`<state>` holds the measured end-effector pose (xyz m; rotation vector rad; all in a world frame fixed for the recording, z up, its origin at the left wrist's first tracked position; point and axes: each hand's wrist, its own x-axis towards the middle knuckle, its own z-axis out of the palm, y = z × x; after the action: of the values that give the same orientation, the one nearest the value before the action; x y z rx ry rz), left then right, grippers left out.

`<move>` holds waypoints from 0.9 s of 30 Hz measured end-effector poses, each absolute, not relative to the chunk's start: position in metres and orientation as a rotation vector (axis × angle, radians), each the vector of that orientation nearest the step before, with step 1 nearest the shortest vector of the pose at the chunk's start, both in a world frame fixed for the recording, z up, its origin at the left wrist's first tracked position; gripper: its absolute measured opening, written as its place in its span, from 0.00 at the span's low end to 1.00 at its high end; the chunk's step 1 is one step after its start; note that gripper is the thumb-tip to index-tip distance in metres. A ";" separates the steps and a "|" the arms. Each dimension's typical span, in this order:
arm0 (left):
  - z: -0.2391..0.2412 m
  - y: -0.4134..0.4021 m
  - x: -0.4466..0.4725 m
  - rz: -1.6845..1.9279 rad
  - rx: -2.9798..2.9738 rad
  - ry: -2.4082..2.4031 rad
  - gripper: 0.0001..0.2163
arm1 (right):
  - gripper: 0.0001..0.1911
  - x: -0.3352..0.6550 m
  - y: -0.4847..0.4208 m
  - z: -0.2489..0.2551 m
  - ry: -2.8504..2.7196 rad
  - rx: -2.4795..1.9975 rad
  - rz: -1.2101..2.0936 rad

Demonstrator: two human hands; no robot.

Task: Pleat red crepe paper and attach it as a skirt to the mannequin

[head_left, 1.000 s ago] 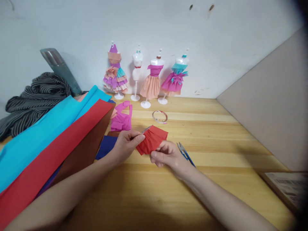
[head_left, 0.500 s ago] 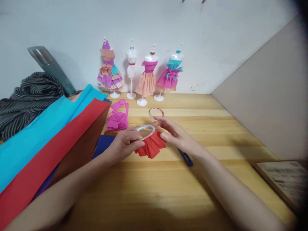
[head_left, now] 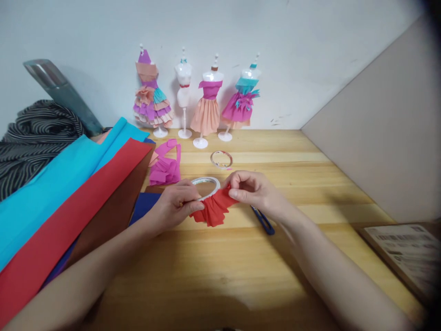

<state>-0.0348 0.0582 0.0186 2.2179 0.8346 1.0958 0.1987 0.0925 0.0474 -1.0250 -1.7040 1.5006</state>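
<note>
My left hand (head_left: pixel 177 202) is closed on the near left side of a white roll of tape (head_left: pixel 217 183), thumb toward me. Pleated red crepe paper (head_left: pixel 214 209) hangs from the roll's near rim in ruffled folds. At the right end of the red paper, my right hand (head_left: pixel 253 191) pinches its edge between thumb and fingertips. Both hands are held above the wooden table. Below the right wrist lies a dark blue tool with a looped handle (head_left: pixel 265 224), partly hidden by the hand. A second, thin tape roll (head_left: pixel 221 159) lies flat beyond the hands.
Several small white mannequins stand along the wall, some in paper dresses (head_left: pixel 206 115). Magenta paper scraps (head_left: pixel 165 170) lie left of centre. Blue paper (head_left: pixel 65 170), red paper (head_left: pixel 82 207) and striped cloth (head_left: pixel 44 133) fill the left. A labelled cardboard box (head_left: pixel 396 248) sits at right.
My right fingers have closed from a loose spread to a pinch on the red paper's right edge, pulling that end out a little. My left hand keeps its grip. The view shifted slightly.
</note>
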 end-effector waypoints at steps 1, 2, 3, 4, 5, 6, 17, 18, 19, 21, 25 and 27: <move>0.019 0.058 -0.035 1.103 2.232 0.815 0.20 | 0.18 0.198 0.093 0.046 -1.674 -1.031 1.507; 0.019 0.058 -0.035 1.102 2.246 0.800 0.19 | 0.18 0.197 0.094 0.044 -1.650 -1.034 1.511; 0.020 0.058 -0.035 1.094 2.259 0.794 0.19 | 0.17 0.197 0.094 0.043 -1.631 -1.027 1.512; 0.021 0.058 -0.035 1.081 2.269 0.799 0.18 | 0.17 0.197 0.094 0.043 -1.620 -1.017 1.511; 0.021 0.058 -0.035 1.070 2.277 0.812 0.18 | 0.16 0.197 0.093 0.044 -1.615 -1.009 1.507; 0.022 0.058 -0.035 1.064 2.284 0.828 0.18 | 0.15 0.196 0.091 0.046 -1.620 -1.004 1.499; 0.023 0.057 -0.034 1.130 2.317 0.835 0.18 | 0.07 0.195 0.073 0.062 -2.197 -1.055 0.921; 0.024 0.057 -0.035 1.121 2.317 0.830 0.17 | 0.07 0.196 0.074 0.063 -2.239 -0.994 0.865; 0.025 0.057 -0.035 1.110 2.317 0.829 0.17 | 0.06 0.197 0.074 0.065 -2.270 -0.927 0.846; 0.026 0.056 -0.036 1.096 2.319 0.819 0.17 | 0.07 0.199 0.075 0.069 -2.296 -0.817 0.871; 0.029 0.056 -0.038 1.083 2.337 0.760 0.15 | 0.10 0.202 0.072 0.077 -2.203 -0.927 1.061; 0.031 0.056 -0.039 1.072 2.343 0.734 0.15 | 0.09 0.202 0.071 0.079 -2.147 -1.015 1.188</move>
<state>-0.0389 0.0557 0.0310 2.3426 0.7340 1.0716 0.2024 0.0706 0.0790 -1.0151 -2.1471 1.1875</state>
